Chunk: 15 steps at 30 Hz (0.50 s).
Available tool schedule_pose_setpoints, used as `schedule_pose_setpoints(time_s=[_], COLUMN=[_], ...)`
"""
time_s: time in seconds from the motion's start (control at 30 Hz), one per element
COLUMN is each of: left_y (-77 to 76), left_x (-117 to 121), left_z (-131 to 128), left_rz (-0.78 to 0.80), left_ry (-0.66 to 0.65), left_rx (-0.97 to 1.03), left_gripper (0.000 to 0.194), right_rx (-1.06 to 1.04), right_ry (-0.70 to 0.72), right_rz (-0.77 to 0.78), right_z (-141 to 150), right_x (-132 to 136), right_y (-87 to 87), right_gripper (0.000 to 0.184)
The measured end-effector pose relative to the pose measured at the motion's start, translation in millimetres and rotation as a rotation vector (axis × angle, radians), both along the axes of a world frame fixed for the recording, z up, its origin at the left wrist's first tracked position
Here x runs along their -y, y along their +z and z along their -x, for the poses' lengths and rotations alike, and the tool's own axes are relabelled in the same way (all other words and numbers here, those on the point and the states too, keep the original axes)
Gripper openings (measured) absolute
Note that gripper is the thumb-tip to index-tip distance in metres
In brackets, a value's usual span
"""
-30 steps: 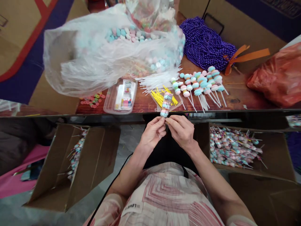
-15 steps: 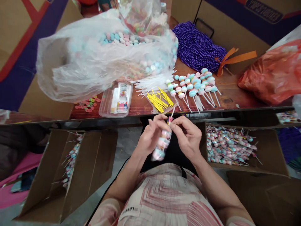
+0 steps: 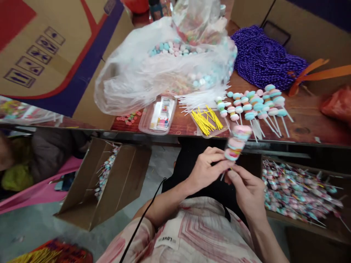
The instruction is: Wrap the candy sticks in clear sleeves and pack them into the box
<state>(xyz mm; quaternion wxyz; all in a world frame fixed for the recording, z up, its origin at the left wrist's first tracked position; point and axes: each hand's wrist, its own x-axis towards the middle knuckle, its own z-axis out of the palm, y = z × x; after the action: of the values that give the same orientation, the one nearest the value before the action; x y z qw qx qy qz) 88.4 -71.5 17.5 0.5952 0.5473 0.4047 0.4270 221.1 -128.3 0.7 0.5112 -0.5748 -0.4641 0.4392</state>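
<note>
A wrapped candy skewer (image 3: 236, 144), pastel pink, white and blue in clear film, stands tilted with its candy end up and its white stick down. My left hand (image 3: 210, 166) pinches it at the base of the wrapper. From the other side, my right hand (image 3: 244, 182) has its fingers closed at the same neck, where a bit of yellow tie shows. Beyond my hands, on the table edge, lie yellow twist ties (image 3: 207, 120) in a clear tray. Unwrapped candy skewers (image 3: 256, 104) lie to their right, and white sticks (image 3: 201, 100) behind.
A big clear bag of candies (image 3: 164, 69) covers the table's back. Plastic box with printed wrappers (image 3: 161, 117) sits before it. Purple bead strands (image 3: 265, 58) lie at right. Cardboard boxes with wrapped skewers stand below, left (image 3: 128, 182) and right (image 3: 301, 193). A cable (image 3: 142, 219) crosses my left arm.
The skewer has turned over from candy end down to candy end up, both hands still at its neck. My view has swung left, so the table things appear farther right.
</note>
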Motion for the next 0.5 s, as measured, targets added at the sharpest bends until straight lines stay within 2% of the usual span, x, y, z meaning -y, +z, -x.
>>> schedule_pose_setpoints(time_s=[0.07, 0.13, 0.2, 0.23, 0.33, 0.4, 0.43, 0.5], left_y=[-2.4, -4.6, -7.3, -9.4, -18.3, -24.8, -27.8, -32.8], left_x=[-7, -23, -50, -67, -116, -141, -149, -160], left_z=[-1, 11, 39, 58, 122, 156, 168, 180], left_rz=[-0.172, -0.291, -0.356, -0.359, -0.297, -0.233, -0.211, -0.181], left_ry=[-0.082, -0.065, 0.169, 0.289, 0.505, 0.517, 0.483, 0.422], left_rx=[-0.111, -0.162, -0.231, -0.29, -0.546, -0.747, -0.803, -0.85], left_gripper=[0.019, 0.016, 0.01, 0.013, 0.013, 0.02, 0.022, 0.017], right_rx=[-0.179, -0.377, -0.531, -0.586, -0.626, -0.619, -0.612, -0.584], right_ry=[-0.074, -0.226, -0.418, -0.515, -0.716, -0.792, -0.805, -0.78], right_rz=[0.113, 0.18, 0.206, 0.204, 0.246, 0.311, 0.328, 0.323], right_z=[-2, -10, -30, -45, -91, -110, -114, -108], right_x=[4, 6, 7, 7, 8, 7, 5, -1], right_y=[-10.8, -22.5, -37.3, -46.0, -72.0, -83.4, -86.1, -85.2], right_gripper=[0.015, 0.02, 0.023, 0.025, 0.018, 0.013, 0.013, 0.017])
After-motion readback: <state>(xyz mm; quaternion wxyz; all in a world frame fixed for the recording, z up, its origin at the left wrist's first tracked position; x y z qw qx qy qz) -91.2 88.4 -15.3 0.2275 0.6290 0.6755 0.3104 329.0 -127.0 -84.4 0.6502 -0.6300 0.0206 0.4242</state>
